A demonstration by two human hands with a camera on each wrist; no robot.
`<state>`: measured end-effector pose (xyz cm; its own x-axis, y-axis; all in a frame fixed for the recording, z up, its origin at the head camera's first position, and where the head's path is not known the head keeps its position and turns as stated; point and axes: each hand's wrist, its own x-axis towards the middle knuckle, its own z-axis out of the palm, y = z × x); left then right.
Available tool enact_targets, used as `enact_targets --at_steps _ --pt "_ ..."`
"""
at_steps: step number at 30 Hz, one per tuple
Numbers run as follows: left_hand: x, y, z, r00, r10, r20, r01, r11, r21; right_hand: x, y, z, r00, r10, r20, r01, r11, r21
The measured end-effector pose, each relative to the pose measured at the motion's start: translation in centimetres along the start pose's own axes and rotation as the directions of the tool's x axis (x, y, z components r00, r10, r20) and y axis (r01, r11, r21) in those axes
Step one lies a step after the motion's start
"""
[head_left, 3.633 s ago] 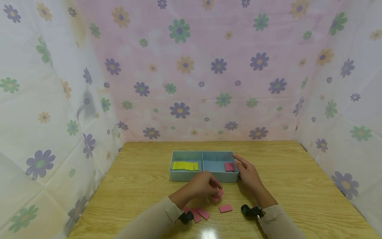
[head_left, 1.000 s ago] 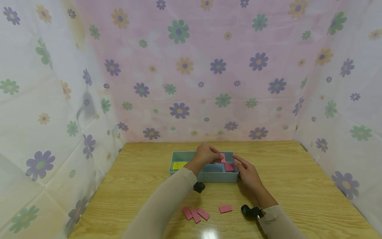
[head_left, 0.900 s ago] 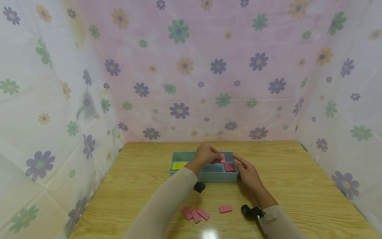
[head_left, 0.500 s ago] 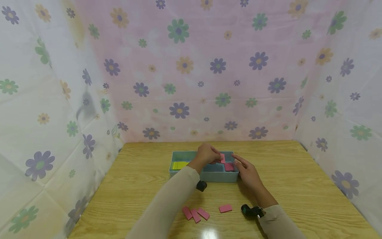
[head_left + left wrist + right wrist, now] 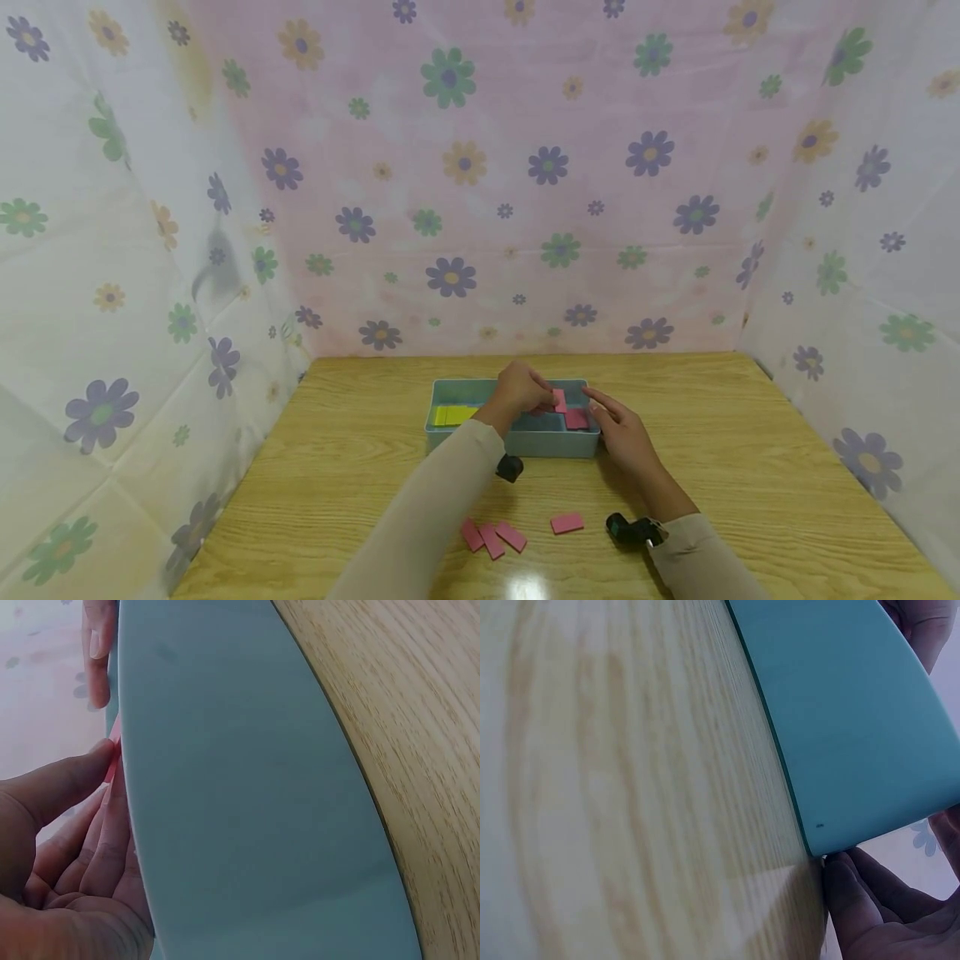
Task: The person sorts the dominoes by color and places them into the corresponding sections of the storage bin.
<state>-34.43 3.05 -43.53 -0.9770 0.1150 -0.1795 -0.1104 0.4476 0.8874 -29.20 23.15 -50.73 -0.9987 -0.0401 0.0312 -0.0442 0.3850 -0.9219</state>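
My left hand (image 5: pixel 519 390) reaches over the right compartment of a pale blue two-part box (image 5: pixel 555 445). Its thumb and fingers pinch a small pink rectangular tile (image 5: pixel 560 401), behind the box's front wall in the left wrist view. Just in front of that tile, darker pink tiles (image 5: pixel 576 419) lie in the same compartment. My right hand (image 5: pixel 624 433) rests against the box's right end, index finger stretched along the rim; in the right wrist view its fingers (image 5: pixel 847 892) touch the end wall near the bottom corner. Yellow tiles (image 5: pixel 452 415) lie in the left compartment, partly hidden by my left arm.
On the wooden table (image 5: pixel 337 467), three pink tiles (image 5: pixel 491 540) lie close together near the left sleeve. A single pink tile (image 5: pixel 567 523) lies to their right. Flowered cloth (image 5: pixel 495 192) closes off the back and both sides.
My left hand has carried a pink tile from the table up over the right compartment. Over the last half second the tile has come slightly lower. The right hand has stayed put.
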Motion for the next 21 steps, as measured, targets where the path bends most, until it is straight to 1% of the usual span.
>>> enact_targets --at_steps 8,12,15,21 --pt "-0.5 0.21 0.02 1.0 0.01 -0.004 -0.01 1.0 0.007 0.12 0.18 -0.03 1.0 -0.012 0.002 0.012 1.0 0.019" --pt "-0.54 0.28 0.09 1.0 0.009 -0.011 -0.009 1.0 0.029 0.19 0.28 0.03 1.0 -0.008 0.002 0.008 0.999 0.048" --pt "-0.49 0.3 0.12 1.0 0.006 -0.013 -0.005 1.0 0.029 0.26 0.38 0.08 1.0 -0.006 -0.005 0.006 0.998 0.067" --pt "-0.46 0.26 0.12 1.0 0.009 -0.009 -0.009 1.0 0.022 0.28 0.41 0.11 1.0 -0.007 -0.019 0.008 0.999 0.051"
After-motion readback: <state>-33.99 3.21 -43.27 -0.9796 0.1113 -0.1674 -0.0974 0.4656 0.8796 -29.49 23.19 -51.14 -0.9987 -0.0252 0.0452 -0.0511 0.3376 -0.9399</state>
